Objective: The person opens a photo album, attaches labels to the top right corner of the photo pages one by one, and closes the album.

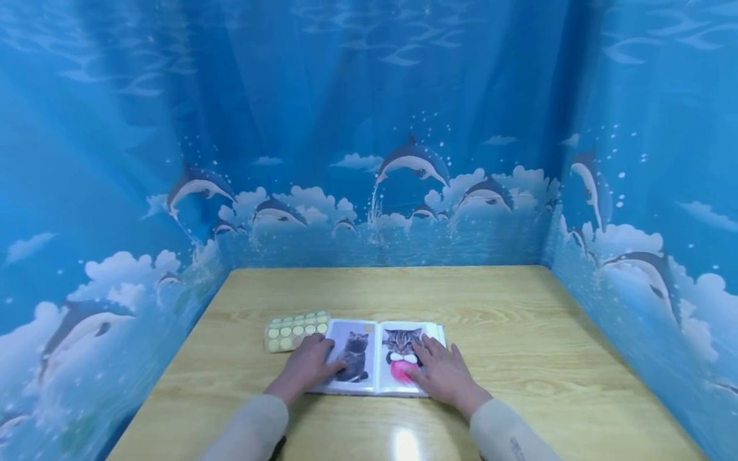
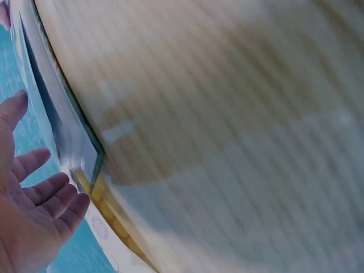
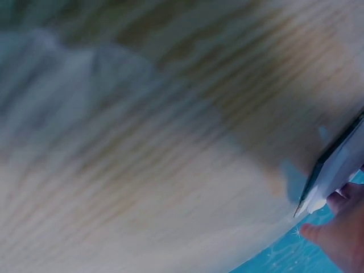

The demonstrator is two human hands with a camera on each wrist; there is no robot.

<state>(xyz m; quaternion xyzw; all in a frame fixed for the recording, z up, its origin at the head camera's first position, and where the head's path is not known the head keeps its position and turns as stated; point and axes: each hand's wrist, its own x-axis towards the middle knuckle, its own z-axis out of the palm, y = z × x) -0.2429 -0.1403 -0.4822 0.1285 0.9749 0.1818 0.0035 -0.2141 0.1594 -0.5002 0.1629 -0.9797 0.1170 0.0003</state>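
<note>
An open photo album (image 1: 377, 384) lies flat on the table, a grey cat on its left page (image 1: 340, 333) and a tabby with a white bow and a pink ball on its right page. My left hand (image 1: 308, 363) rests with relaxed, spread fingers over the album's left edge. Across the right page, my right hand (image 1: 446, 374) lies spread and relaxed. In the left wrist view the left hand (image 2: 40, 210) shows beside the album's edge (image 2: 85, 136). The right wrist view catches part of the right hand (image 3: 341, 227) by the album's other side (image 3: 335, 165).
A flat clear case (image 1: 280, 333) with rows of pale green discs lies left of the album, partly behind the left hand. The wood-grain table (image 1: 519, 333) is enclosed by blue curtains (image 1: 323, 96) printed with dolphins and clouds.
</note>
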